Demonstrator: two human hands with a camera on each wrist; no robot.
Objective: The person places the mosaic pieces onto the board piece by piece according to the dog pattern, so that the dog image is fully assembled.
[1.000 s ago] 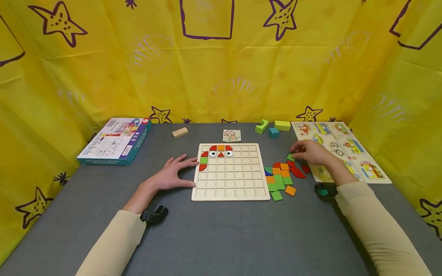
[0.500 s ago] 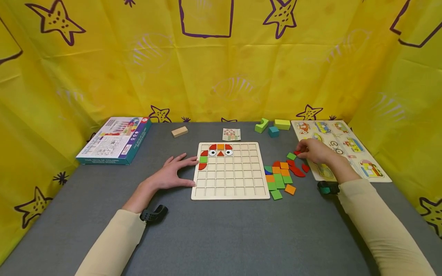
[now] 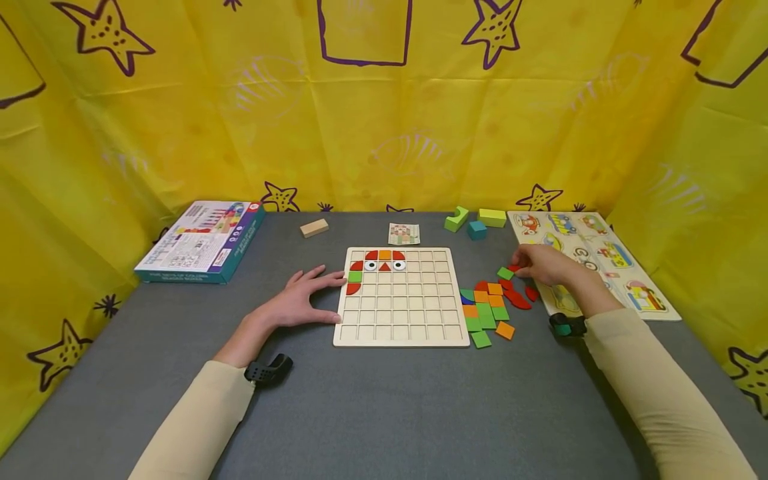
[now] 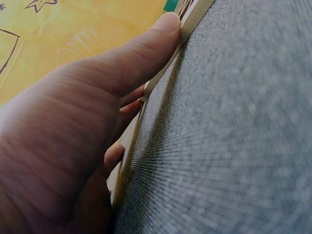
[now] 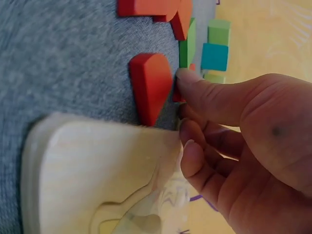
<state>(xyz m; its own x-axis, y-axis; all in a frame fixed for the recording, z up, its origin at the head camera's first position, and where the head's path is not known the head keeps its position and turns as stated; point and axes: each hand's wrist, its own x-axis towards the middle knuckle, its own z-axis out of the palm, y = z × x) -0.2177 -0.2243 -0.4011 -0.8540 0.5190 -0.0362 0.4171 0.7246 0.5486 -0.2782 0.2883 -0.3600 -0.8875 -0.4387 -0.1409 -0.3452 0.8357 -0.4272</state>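
A wooden grid board lies in the middle, with red, orange, green and eye-patterned pieces at its upper left. My left hand rests along its left edge, thumb and fingers spread and touching the rim; in the left wrist view the thumb lies against that edge. To the right, my right hand pinches a small red piece on the table beside a green tile. The right wrist view has the thumb against this red piece; the fingers partly hide it.
Loose orange, green, red and blue pieces lie right of the board. A picture puzzle board sits under the right forearm. At the back are a small card, coloured blocks, a wooden block and a box.
My right hand has shifted slightly right and back, from the green tile to the red piece behind it. The green tile now lies uncovered. My left hand stays at the board's edge.
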